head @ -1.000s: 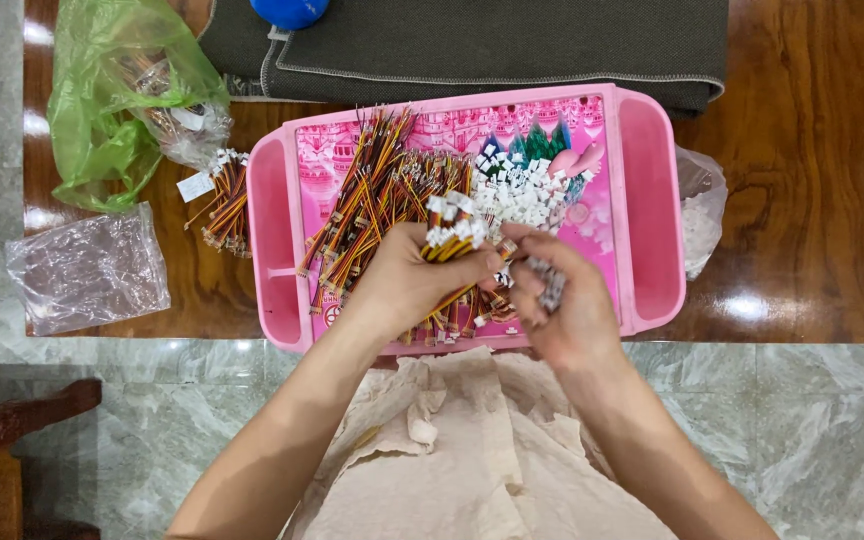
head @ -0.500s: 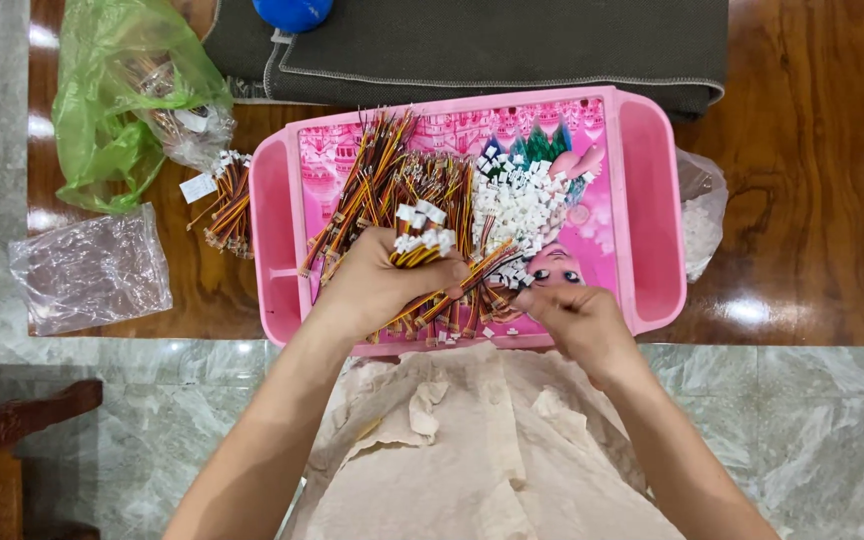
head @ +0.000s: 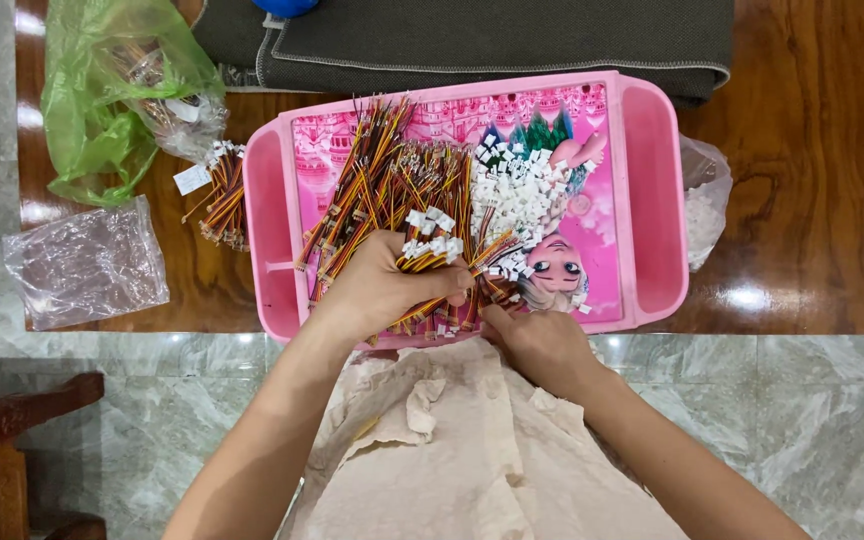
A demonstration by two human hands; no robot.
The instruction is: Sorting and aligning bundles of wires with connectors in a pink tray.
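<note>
Head cam: I see the left hand (head: 384,285) at frame centre, fingers clamped on a wire bundle (head: 432,250) over the pink tray (head: 652,200), same grip as 0.5 s ago. Right hand (head: 542,345) has dropped to the tray's lower edge, fingers curled; can't tell what they pinch. White connectors (head: 527,190) piled upper centre.
</note>
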